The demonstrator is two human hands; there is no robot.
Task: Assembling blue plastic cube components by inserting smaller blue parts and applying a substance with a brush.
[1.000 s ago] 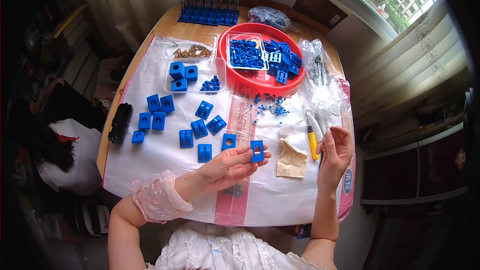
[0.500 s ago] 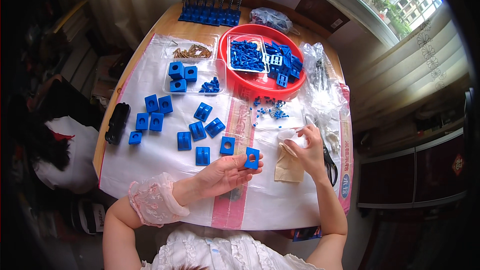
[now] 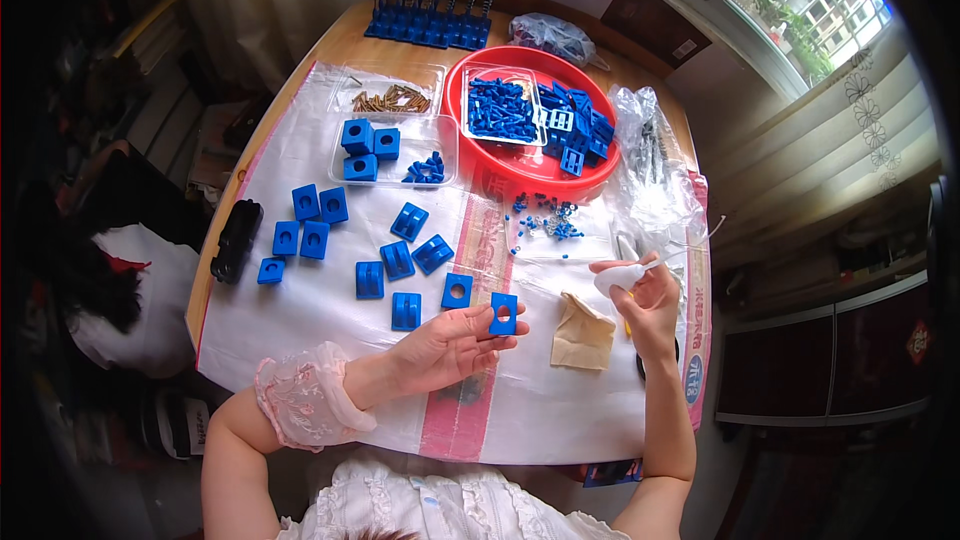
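Between the thumb and fingers of my left hand (image 3: 445, 342) is a blue block with a round hole (image 3: 503, 314), its holed face turned up. My right hand (image 3: 650, 305) is closed on a small white bottle with a long thin nozzle (image 3: 618, 279); the nozzle sticks out toward the right. Under and left of that hand lies a folded beige cloth (image 3: 583, 333). Another holed blue block (image 3: 457, 290) rests just beyond my left fingertips. Several grooved blue blocks (image 3: 397, 260) lie farther left on the white sheet (image 3: 330, 340).
A red basin (image 3: 520, 180) holds a clear box of blue pins (image 3: 502, 108) and blue parts. Clear trays contain brass-coloured pieces (image 3: 393, 99) and blue blocks (image 3: 357, 135). Tiny parts (image 3: 548, 220), a black case (image 3: 237, 242), plastic bags (image 3: 645, 150) and a spring rack (image 3: 425, 25) are around.
My right hand has lifted the white bottle off the beige cloth and moved right, swinging its thin nozzle out to the right. My left hand keeps the blue block in almost the same place.
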